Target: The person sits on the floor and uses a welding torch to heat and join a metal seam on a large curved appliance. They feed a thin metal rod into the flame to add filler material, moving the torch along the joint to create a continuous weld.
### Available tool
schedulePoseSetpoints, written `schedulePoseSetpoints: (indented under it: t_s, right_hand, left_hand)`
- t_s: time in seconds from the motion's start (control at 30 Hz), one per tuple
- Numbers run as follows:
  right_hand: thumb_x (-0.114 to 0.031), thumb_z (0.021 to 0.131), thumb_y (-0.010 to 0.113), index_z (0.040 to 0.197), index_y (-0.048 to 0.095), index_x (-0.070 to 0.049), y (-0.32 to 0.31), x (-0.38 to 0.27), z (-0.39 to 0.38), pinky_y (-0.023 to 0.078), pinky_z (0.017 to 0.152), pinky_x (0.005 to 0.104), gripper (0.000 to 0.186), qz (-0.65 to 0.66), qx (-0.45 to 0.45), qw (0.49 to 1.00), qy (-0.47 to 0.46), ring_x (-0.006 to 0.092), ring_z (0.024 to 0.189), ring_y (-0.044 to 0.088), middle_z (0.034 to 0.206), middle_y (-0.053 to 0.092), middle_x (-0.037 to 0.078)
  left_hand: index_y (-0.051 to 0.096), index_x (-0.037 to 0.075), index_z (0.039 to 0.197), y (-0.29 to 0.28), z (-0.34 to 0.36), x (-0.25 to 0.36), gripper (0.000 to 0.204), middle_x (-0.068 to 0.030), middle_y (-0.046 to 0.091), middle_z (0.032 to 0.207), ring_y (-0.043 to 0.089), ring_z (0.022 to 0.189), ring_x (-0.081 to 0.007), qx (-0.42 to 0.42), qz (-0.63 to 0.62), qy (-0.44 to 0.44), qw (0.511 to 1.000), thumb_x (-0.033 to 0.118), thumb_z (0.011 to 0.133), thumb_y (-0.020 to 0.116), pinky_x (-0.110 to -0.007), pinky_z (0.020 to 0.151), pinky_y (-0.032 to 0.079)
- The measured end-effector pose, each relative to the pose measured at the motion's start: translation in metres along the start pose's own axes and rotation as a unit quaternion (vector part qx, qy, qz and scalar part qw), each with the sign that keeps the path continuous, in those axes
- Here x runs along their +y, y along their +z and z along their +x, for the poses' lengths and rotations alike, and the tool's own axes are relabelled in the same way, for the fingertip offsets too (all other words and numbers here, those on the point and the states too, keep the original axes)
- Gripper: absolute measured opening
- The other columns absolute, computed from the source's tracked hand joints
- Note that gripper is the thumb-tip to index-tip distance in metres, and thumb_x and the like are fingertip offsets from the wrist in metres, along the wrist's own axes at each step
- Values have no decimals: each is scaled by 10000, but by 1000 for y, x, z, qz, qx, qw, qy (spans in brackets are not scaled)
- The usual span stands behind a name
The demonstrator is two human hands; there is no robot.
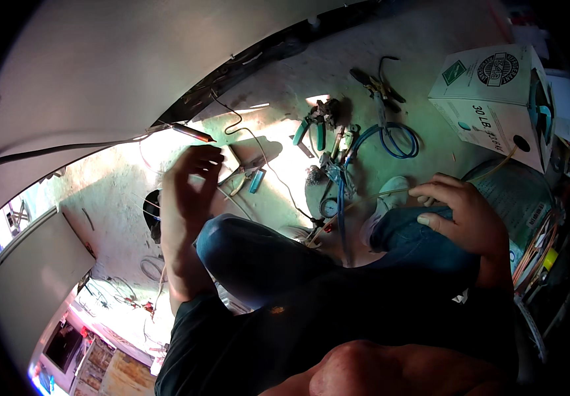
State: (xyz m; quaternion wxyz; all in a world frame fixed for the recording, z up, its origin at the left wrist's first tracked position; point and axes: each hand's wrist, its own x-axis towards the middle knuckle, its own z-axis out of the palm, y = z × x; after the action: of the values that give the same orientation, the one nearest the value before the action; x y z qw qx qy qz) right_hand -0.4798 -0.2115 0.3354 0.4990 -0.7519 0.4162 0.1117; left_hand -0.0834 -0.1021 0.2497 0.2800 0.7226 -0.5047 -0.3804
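Note:
My left hand is raised beside a white appliance panel, its fingers loosely bent and apart, with nothing visible in them. Just beyond its fingertips, a dark rod with a reddish, pointed end sticks out near the panel's edge. My right hand hovers over my right knee, thumb and fingers apart. A thin yellow hose passes behind its fingers, from a hole in a white cardboard box toward a round pressure gauge. Blue hoses run by the gauge, between my legs.
On the floor ahead lie green-handled pliers, dark-handled pliers, a coiled blue hose and a small teal tool. A thin black cable crosses the floor. The large white panel fills the upper left.

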Motion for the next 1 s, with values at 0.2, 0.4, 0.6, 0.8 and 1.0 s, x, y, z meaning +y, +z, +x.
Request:
schedulePoseSetpoints:
  t_s: [0.2,0.4,0.6,0.8,1.0]
  right_hand:
    - [-148,883,725,1158,664,12,-21,16,62,548,791,361,324,-39,-65,992,-104,246,872,702,1024,668,145]
    - [-203,920,703,1152,675,14,-27,34,149,534,823,355,319,-90,-219,969,-71,258,907,686,976,691,139]
    - [-260,892,719,1061,703,16,-14,58,205,537,806,392,323,-166,-196,959,-122,300,892,707,964,728,179]
    - [-238,913,707,1041,682,21,60,9,220,528,805,397,290,-190,-240,916,-260,298,894,689,957,709,170]
    - [-379,903,678,931,719,-7,139,-32,159,533,813,456,375,-212,-365,850,-315,359,890,691,924,720,189]
  left_hand:
    - [621,23,1246,46,-29,47,426,-157,680,1148,668,1040,-347,-210,36,103,972,179,866,737,-422,907,533]
    - [624,27,1251,32,-83,62,447,-155,676,1132,632,1083,-360,-160,133,-53,977,189,852,743,-433,932,503]
    - [608,33,1270,34,-141,116,515,-143,665,1156,624,1067,-356,-66,120,-90,986,167,801,772,-429,929,498]
    - [584,38,1289,51,-205,143,516,-144,646,1107,611,1041,-352,9,102,-136,985,210,832,751,-440,925,485]
    - [608,40,1272,78,-251,167,516,-146,659,1096,624,1026,-361,80,94,-174,977,165,799,772,-432,894,496]
